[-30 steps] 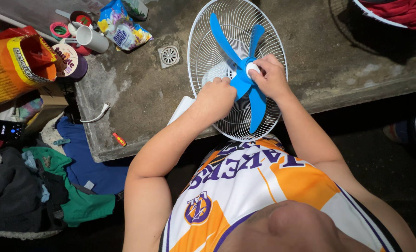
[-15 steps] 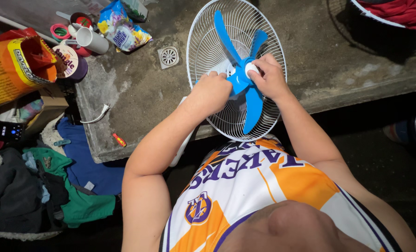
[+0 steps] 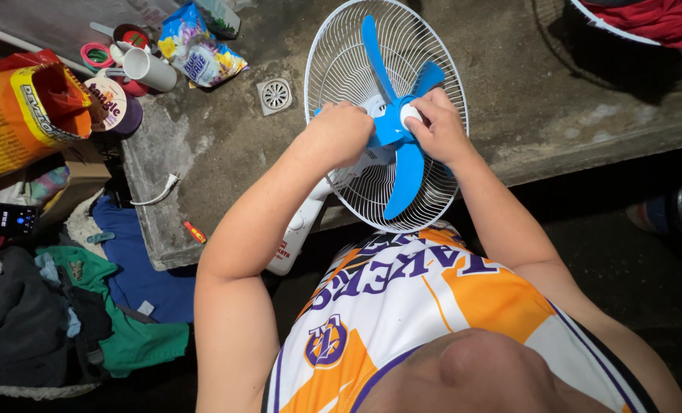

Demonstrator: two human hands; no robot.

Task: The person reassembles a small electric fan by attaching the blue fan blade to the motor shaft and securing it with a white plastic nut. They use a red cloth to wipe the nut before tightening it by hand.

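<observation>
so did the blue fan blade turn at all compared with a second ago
Yes. The blue fan blade has turned: its upper tip now points nearer the top of the white wire guard, further from the floor drain.

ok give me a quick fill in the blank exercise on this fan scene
1. The plastic fan blades are coloured ____.
2. The right hand pinches the small ____ cap at the blade hub.
3. The white wire fan guard lies on a grey ____ slab.
4. Left of the fan guard, a small square metal ____ is set into the slab, while the left hand grips the hub.

Missing words: blue; white; concrete; drain
</observation>
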